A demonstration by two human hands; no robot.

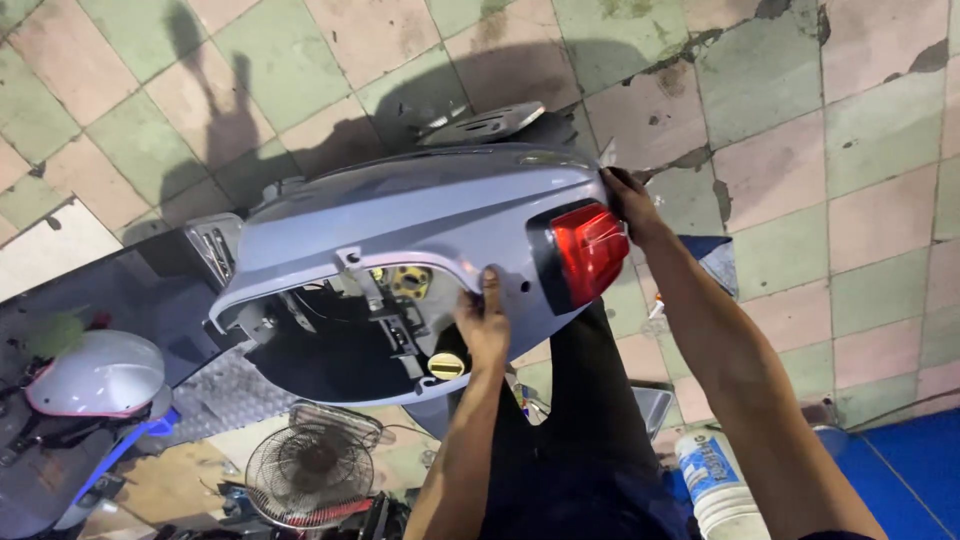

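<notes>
Holding up a big pale lilac plastic scooter body shell (pixel 400 235) over the tiled floor (pixel 850 130). Left hand (pixel 484 325) with fingers pressed together on the near rim. Right hand (pixel 628 203) curled round the far end, just past the red tail light (pixel 590 250). Lifting step, probably. Next: steady grip, both ends level.

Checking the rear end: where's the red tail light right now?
In the head view, the red tail light sits right of centre, at the end of the grey scooter body panel, between the left hand below and the right hand just above it.
</notes>
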